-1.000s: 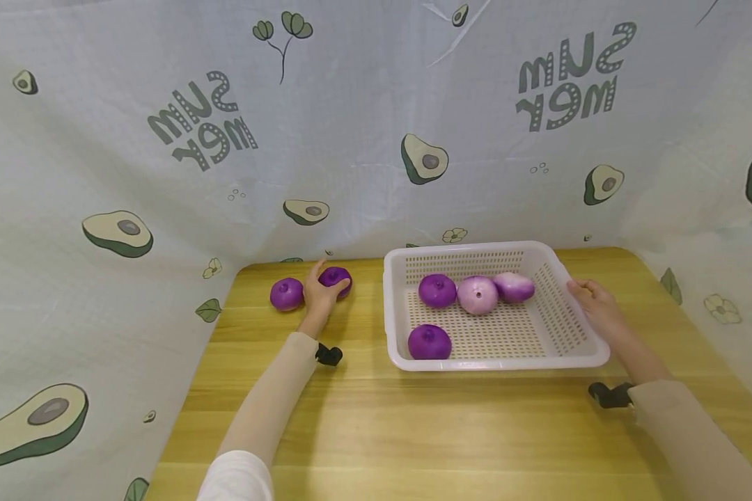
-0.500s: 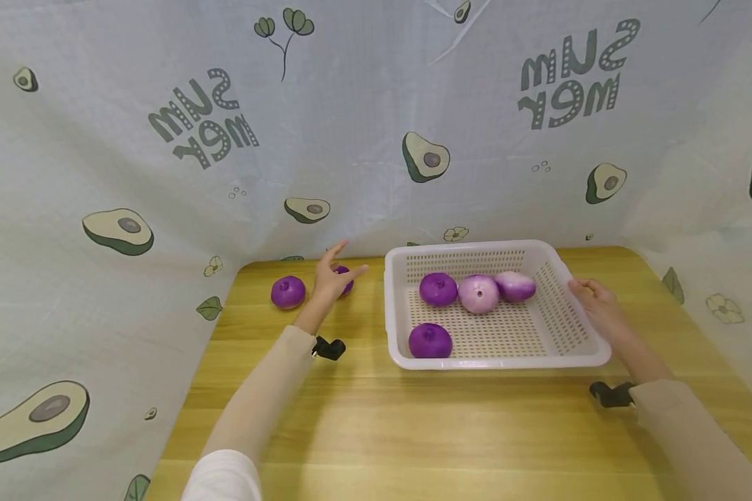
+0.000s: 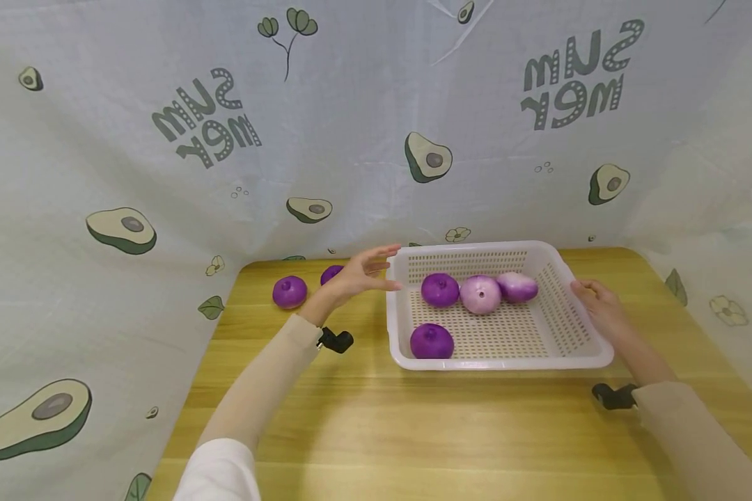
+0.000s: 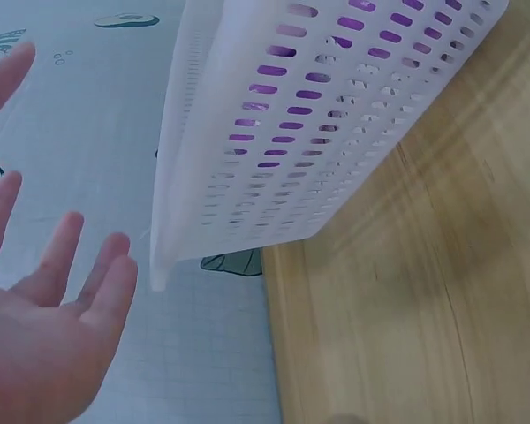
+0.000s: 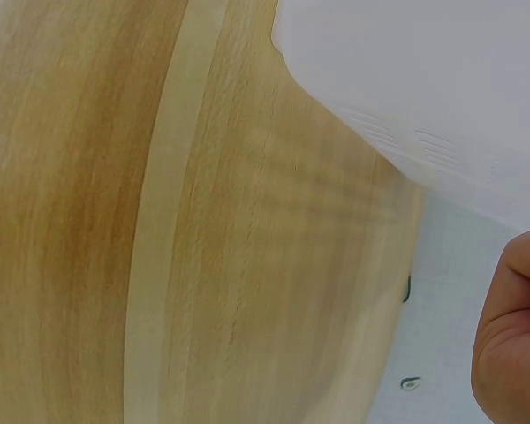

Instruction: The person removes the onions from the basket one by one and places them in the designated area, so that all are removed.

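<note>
While my right hand [image 3: 601, 313] grips the right rim of the white basket [image 3: 476, 364], my left hand [image 3: 358, 275] has come away from the purple onion [image 3: 331, 273] near the back edge of the worktop [image 3: 445, 431] and reached the basket's left rim. It holds nothing: its fingers are spread, and from that wrist I see a gap between them and the basket. I judge that onion released; it lies near the worktop's back-left corner, partly hidden by my hand, with the outer onion [image 3: 290, 292] nearer the left edge. Neither is in the basket, which carries the row of three onions [image 3: 481, 295] toward its back rim and the front onion [image 3: 432, 342] in its front-left corner.

Mesh floor shows toward the front-right corner. Behind the back rim, the printed cloth [image 3: 351, 104] limits reach; the widest wood runs from the front rim toward me, with a narrower strip left of the basket.
</note>
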{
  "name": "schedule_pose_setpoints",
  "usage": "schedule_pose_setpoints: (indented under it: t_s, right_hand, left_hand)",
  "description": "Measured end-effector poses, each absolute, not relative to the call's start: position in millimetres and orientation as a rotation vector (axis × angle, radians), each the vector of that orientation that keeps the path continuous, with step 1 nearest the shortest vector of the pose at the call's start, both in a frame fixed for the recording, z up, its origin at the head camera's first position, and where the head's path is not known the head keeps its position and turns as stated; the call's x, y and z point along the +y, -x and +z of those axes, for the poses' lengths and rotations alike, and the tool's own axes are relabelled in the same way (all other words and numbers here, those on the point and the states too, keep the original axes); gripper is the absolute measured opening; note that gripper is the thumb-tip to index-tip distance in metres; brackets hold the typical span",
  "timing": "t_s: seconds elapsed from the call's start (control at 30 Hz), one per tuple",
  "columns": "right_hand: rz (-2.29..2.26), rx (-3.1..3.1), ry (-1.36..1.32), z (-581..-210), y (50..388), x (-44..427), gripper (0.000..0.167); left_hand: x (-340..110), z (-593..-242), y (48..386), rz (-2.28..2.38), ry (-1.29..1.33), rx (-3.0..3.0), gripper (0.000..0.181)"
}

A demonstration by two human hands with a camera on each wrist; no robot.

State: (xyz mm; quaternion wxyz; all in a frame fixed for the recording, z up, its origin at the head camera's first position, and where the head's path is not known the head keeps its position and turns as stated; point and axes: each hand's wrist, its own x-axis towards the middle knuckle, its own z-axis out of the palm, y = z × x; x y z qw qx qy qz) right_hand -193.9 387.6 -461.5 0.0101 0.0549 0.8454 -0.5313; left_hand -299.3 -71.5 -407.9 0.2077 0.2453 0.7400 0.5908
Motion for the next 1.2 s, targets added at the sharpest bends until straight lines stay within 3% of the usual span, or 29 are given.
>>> schedule_pose_setpoints:
  t_s: [0.4,0.9,1.13,1.2]
  right_hand:
    - [-1.53,2.7,-0.208,-460,194,388,0.063]
    - [-1.569,2.68,-0.188,-464,196,390,0.055]
    - [-1.769,2.544,-0.165,-466,194,392,0.023]
    - [-1.777,2.535,-0.159,-466,194,393,0.022]
  left_hand:
    - [-40,-405,296,1.284,-1.141,1.832,0.078]
    - [-5,-409,294,1.021,-1.304,1.655,0.073]
    - [0,-411,292,0.97,-1.284,1.59,0.075]
    - [0,-412,292,0.951,-1.269,1.585,0.076]
